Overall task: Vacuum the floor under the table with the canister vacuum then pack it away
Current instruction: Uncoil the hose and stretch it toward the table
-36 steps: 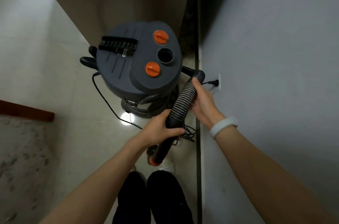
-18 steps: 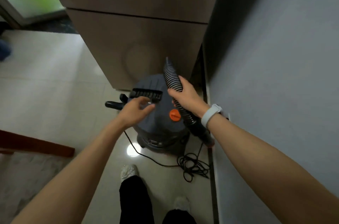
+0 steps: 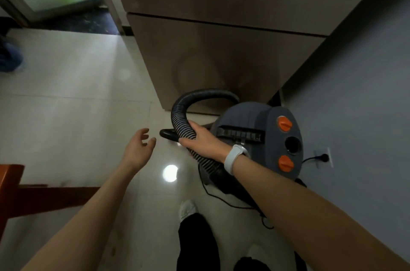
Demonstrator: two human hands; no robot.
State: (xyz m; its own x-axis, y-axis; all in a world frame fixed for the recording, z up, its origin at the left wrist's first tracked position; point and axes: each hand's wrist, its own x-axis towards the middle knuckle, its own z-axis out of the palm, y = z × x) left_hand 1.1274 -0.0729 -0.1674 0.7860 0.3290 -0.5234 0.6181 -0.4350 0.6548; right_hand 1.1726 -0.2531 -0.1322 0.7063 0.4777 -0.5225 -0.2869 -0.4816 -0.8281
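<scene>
The grey canister vacuum (image 3: 255, 128) with two orange knobs stands on the floor between a brown cabinet and the grey wall. Its ribbed black hose (image 3: 182, 113) arcs up and over from behind the canister to its left side. My right hand (image 3: 199, 139), with a white band on the wrist, grips the hose just left of the canister's black handle. My left hand (image 3: 138, 148) hovers over the floor to the left of the hose, fingers loosely spread, holding nothing.
The brown cabinet (image 3: 221, 48) rises right behind the vacuum. The black power cord (image 3: 221, 198) trails across the tiles to a plug (image 3: 322, 157) in the wall socket. A red-brown wooden frame (image 3: 33, 195) lies at the lower left. My legs and shoes are below.
My left hand has come off the vacuum's top and moved left, empty. My right hand has swung the hose from above the canister over to its left side, bending it into an arc.
</scene>
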